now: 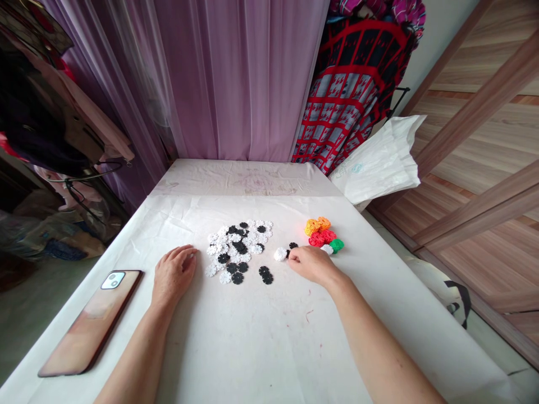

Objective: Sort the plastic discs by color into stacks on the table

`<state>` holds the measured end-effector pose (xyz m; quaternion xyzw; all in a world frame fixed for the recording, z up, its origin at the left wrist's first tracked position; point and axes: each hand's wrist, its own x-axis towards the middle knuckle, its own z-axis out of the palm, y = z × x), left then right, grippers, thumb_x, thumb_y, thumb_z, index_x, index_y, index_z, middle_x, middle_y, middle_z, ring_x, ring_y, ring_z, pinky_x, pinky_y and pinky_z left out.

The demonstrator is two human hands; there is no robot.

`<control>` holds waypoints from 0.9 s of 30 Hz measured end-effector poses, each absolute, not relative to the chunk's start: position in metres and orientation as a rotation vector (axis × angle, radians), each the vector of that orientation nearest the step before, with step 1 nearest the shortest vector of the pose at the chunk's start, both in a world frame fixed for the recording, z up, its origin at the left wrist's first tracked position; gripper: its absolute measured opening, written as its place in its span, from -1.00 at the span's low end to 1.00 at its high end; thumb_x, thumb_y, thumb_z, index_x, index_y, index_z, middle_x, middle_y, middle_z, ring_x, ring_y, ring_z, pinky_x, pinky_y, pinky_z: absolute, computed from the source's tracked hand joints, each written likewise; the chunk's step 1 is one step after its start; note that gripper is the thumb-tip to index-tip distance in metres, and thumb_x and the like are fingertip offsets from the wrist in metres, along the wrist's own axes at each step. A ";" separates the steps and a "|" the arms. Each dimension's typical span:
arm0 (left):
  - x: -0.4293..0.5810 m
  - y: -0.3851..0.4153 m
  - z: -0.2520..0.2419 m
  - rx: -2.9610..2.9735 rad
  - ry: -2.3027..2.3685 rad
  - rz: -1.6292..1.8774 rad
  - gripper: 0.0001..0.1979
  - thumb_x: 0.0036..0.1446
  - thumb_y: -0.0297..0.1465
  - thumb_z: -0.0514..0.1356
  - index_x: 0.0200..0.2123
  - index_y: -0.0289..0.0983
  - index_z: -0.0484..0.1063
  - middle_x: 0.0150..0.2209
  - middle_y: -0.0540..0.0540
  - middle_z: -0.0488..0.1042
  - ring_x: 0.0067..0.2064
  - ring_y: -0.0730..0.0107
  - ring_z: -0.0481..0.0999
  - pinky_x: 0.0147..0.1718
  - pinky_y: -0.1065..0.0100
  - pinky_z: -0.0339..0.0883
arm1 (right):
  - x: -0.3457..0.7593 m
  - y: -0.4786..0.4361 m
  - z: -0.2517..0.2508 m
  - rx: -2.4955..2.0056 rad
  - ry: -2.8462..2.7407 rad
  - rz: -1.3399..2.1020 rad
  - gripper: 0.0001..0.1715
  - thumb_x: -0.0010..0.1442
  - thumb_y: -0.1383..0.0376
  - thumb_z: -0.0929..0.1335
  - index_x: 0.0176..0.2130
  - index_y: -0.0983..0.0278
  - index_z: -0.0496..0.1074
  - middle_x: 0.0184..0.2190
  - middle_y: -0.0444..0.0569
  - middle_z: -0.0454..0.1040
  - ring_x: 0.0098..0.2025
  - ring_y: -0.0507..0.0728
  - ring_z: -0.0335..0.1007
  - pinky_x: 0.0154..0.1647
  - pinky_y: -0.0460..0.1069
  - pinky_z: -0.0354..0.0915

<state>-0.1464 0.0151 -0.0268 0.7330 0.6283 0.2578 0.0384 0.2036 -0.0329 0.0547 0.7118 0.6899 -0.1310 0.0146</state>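
Note:
My right hand (310, 264) is closed in a pinch low over the table, with a black snowflake disc (288, 254) showing at its fingertips. Just left of it sits a small stack of white discs (280, 254), and another black disc (293, 246) lies behind the fingers. My left hand (174, 272) rests on the tabletop with its fingers stretched out, beside a loose pile of white and black snowflake discs (240, 247), and holds nothing. A few black discs (266, 275) lie apart, between the pile and my right hand.
Orange (318, 225), red (321, 238) and green discs (337, 245) are clustered beyond my right hand. A phone (90, 325) lies face down at the left edge of the white-covered table (236, 348). A white bag (379, 160) stands off the far right corner.

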 end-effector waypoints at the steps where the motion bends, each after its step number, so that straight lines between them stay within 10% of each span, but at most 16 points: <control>1: -0.146 0.015 -0.027 2.248 1.925 0.791 -0.63 0.22 -0.22 -0.01 -0.14 -0.15 0.55 0.02 -0.09 0.57 0.07 0.08 0.51 0.07 0.06 0.36 | 0.206 -0.029 0.056 2.223 2.141 -0.408 -0.77 0.13 0.31 0.32 -0.51 0.19 0.49 -0.47 -0.13 0.54 -0.39 0.07 0.38 -0.49 -0.04 -0.06; 12: -0.147 0.016 -0.026 2.266 1.929 0.828 -0.65 0.22 -0.23 0.00 -0.16 -0.14 0.56 0.00 -0.09 0.59 0.03 0.09 0.53 0.04 0.07 0.39 | 0.185 0.076 0.039 2.048 2.465 -0.393 -0.40 0.20 0.27 0.36 0.22 0.15 0.36 0.23 0.05 0.34 0.16 0.18 0.34 0.16 -0.01 0.21; 27: -0.139 0.013 -0.031 2.383 1.789 0.742 -0.57 0.25 -0.11 0.04 0.08 -0.11 0.48 0.17 -0.12 0.47 0.22 0.05 0.39 0.19 -0.03 0.25 | 0.162 0.074 0.034 1.704 2.638 -0.357 -0.57 0.20 0.39 0.33 0.03 0.10 0.54 0.11 -0.06 0.49 0.13 0.15 0.37 0.13 0.02 0.25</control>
